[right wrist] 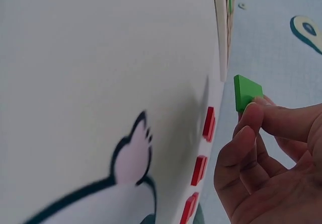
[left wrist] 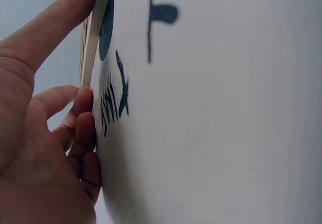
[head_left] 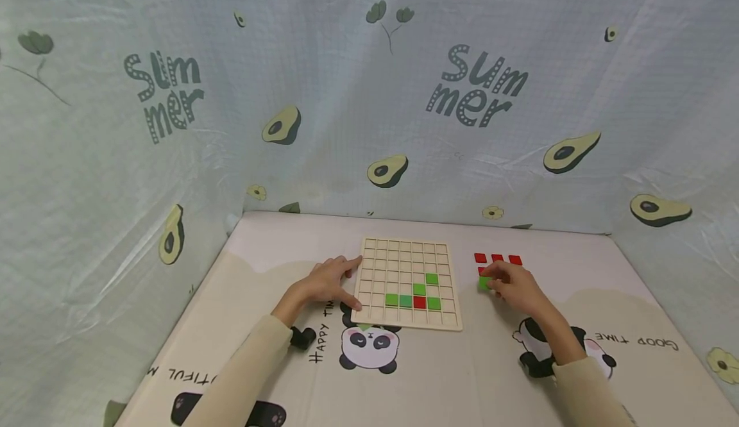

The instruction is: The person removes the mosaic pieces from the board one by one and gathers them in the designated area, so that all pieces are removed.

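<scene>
A pale wooden grid board lies on the table with several green square tiles, a teal-green tile and a red tile in its lower cells. My left hand is at the board's left side, its straight thumb and index finger spread along the edge and touching it. In the left wrist view the other fingers curl loosely against the table. Right of the board, my right hand pinches a green square tile between thumb and fingers, raised off the table.
Several red square tiles lie right of the board, some partly hidden behind my right hand. The tablecloth has printed pandas and lettering. A printed curtain closes off the back and sides.
</scene>
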The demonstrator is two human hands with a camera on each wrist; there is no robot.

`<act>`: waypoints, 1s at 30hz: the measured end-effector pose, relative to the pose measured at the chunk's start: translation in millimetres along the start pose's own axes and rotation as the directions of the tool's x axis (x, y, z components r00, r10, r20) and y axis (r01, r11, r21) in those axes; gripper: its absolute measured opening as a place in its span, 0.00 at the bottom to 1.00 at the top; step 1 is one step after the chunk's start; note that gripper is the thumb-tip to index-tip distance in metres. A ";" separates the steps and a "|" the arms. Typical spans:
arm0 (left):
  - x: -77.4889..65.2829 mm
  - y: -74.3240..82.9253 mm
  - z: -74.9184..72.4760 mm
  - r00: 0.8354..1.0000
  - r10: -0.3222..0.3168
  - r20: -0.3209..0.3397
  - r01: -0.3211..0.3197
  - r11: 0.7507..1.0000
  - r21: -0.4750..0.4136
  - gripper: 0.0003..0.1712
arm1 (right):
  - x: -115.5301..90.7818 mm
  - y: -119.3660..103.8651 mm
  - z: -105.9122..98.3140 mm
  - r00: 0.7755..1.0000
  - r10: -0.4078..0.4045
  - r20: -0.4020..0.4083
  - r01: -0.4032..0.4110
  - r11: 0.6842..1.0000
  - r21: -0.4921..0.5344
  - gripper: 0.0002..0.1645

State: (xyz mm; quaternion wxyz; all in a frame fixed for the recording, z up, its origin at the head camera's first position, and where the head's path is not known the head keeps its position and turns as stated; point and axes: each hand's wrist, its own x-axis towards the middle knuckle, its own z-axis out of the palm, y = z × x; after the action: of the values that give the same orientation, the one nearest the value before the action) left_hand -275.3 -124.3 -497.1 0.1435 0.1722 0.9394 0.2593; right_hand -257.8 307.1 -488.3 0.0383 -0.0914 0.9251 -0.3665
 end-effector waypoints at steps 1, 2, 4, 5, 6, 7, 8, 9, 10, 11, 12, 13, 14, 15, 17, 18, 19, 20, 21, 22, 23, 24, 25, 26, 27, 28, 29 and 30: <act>0.0 0.0 -0.1 1.000 -0.002 0.000 0.002 1.000 -0.003 0.67 | -0.1 2.3 -0.6 1.000 0.002 0.001 -0.002 1.000 -0.005 0.12; -0.1 0.2 -0.2 1.000 -0.003 -0.001 0.003 1.000 -0.008 0.67 | 0.0 4.4 -1.2 1.000 0.002 0.001 -0.002 1.000 -0.009 0.12; -0.1 0.3 -0.2 1.000 -0.006 0.000 0.006 1.000 -0.013 0.67 | 0.1 7.5 -2.2 1.000 -0.001 0.004 0.001 1.000 -0.012 0.12; -0.1 0.3 -0.2 1.000 -0.006 0.000 0.006 1.000 -0.015 0.67 | 0.1 8.6 -2.7 1.000 -0.005 0.005 0.005 1.000 -0.013 0.12; -0.2 0.8 -0.5 1.000 -0.007 0.000 0.007 1.000 -0.018 0.67 | 0.2 9.4 -3.1 1.000 -0.006 0.005 0.006 1.000 -0.012 0.11; -0.2 0.9 -0.4 1.000 -0.009 -0.001 0.009 1.000 -0.019 0.67 | 0.2 10.2 -3.4 1.000 -0.009 0.006 0.009 1.000 -0.010 0.11; 0.0 1.0 -0.3 1.000 -0.010 -0.001 0.010 1.000 -0.018 0.67 | 0.2 10.8 -3.6 1.000 -0.010 0.007 0.010 1.000 -0.010 0.11; 0.0 1.3 -0.4 1.000 -0.012 -0.001 0.012 1.000 -0.017 0.67 | 0.2 11.5 -3.8 1.000 -0.010 0.010 0.010 1.000 -0.009 0.12; -0.1 1.6 -0.6 1.000 -0.012 0.001 0.012 1.000 -0.017 0.67 | 0.0 12.1 -3.8 1.000 -0.007 0.011 0.007 1.000 -0.008 0.11; -0.2 2.0 -0.9 1.000 -0.014 0.002 0.014 1.000 -0.018 0.67 | -0.1 12.8 -3.7 1.000 -0.002 0.014 0.003 1.000 -0.011 0.11; -0.3 2.4 -1.1 1.000 -0.015 0.004 0.015 1.000 -0.017 0.67 | -0.4 13.3 -3.7 1.000 0.002 0.017 -0.002 1.000 -0.012 0.11; -0.3 2.4 -1.1 1.000 -0.015 0.004 0.015 1.000 -0.013 0.67 | -0.6 13.9 -3.8 1.000 0.006 0.022 -0.006 1.000 -0.014 0.11; -0.3 2.8 -1.5 1.000 -0.015 0.005 0.015 1.000 -0.011 0.67 | -0.9 14.3 -3.9 1.000 0.010 0.027 -0.009 1.000 -0.017 0.10; -0.4 3.1 -1.8 1.000 -0.015 0.004 0.015 1.000 -0.012 0.67 | -1.0 14.8 -4.1 0.999 0.011 0.030 -0.011 1.000 -0.019 0.10; -0.3 3.4 -2.1 1.000 -0.014 0.002 0.014 1.000 -0.008 0.67 | -1.8 15.0 -4.4 0.999 0.008 0.035 -0.007 1.000 -0.023 0.10; -0.4 3.4 -2.2 1.000 -0.014 0.002 0.014 1.000 -0.003 0.67 | -2.0 15.1 -4.5 0.999 0.003 0.036 -0.003 1.000 -0.025 0.10; -0.4 3.3 -2.2 1.000 -0.013 0.000 0.013 1.000 -0.001 0.67 | -2.2 15.1 -4.7 0.999 0.000 0.036 0.001 1.000 -0.027 0.10; -0.4 3.3 -2.1 1.000 -0.014 -0.001 0.014 1.000 -0.004 0.67 | -2.4 15.2 -4.8 0.999 -0.003 0.036 0.004 0.999 -0.032 0.10; -0.5 3.2 -2.1 1.000 -0.014 -0.001 0.014 1.000 -0.005 0.67 | -2.5 15.3 -4.8 0.999 -0.006 0.036 0.007 0.999 -0.037 0.09; -0.6 3.1 -2.2 1.000 -0.014 -0.001 0.014 1.000 -0.004 0.67 | -2.7 15.3 -4.7 0.999 -0.006 0.036 0.007 0.999 -0.044 0.09; -0.8 2.9 -2.2 1.000 -0.014 0.000 0.014 1.000 -0.002 0.67 | -2.8 15.6 -4.8 0.999 -0.006 0.037 0.008 0.998 -0.055 0.09; -1.0 2.7 -2.1 1.000 -0.012 0.000 0.012 1.000 -0.003 0.67 | -2.9 15.9 -5.0 0.999 -0.008 0.039 0.010 0.998 -0.064 0.09; -1.0 2.6 -2.1 1.000 -0.010 0.000 0.010 1.000 -0.004 0.67 | -3.3 16.3 -4.9 0.999 -0.005 0.041 0.008 0.997 -0.074 0.09; -1.0 2.2 -2.0 1.000 -0.008 0.000 0.008 1.000 -0.004 0.67 | -3.8 16.7 -4.8 0.999 -0.002 0.045 0.006 0.997 -0.080 0.09; -1.0 2.2 -2.0 1.000 -0.005 0.002 0.005 1.000 -0.002 0.67 | -4.4 17.1 -5.0 0.999 0.000 0.051 0.004 0.997 -0.083 0.10; -1.0 1.8 -1.8 1.000 -0.002 0.002 0.002 1.000 0.001 0.67 | -5.2 16.9 -5.5 0.998 0.006 0.059 -0.001 0.997 -0.081 0.11; -0.7 1.4 -1.4 1.000 0.000 0.002 0.000 1.000 0.004 0.67 | -5.8 16.7 -6.0 0.998 0.009 0.068 -0.004 0.997 -0.080 0.13; -0.6 1.3 -1.3 1.000 0.003 0.001 -0.003 1.000 0.002 0.67 | -6.4 16.6 -6.2 0.997 0.013 0.077 -0.007 0.997 -0.074 0.14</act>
State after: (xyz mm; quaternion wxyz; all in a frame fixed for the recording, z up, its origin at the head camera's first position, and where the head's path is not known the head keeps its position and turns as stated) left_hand -274.9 -124.0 -495.3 0.1436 0.1737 0.9394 0.2582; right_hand -254.7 324.3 -495.2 0.0723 -0.1023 0.9363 -0.3280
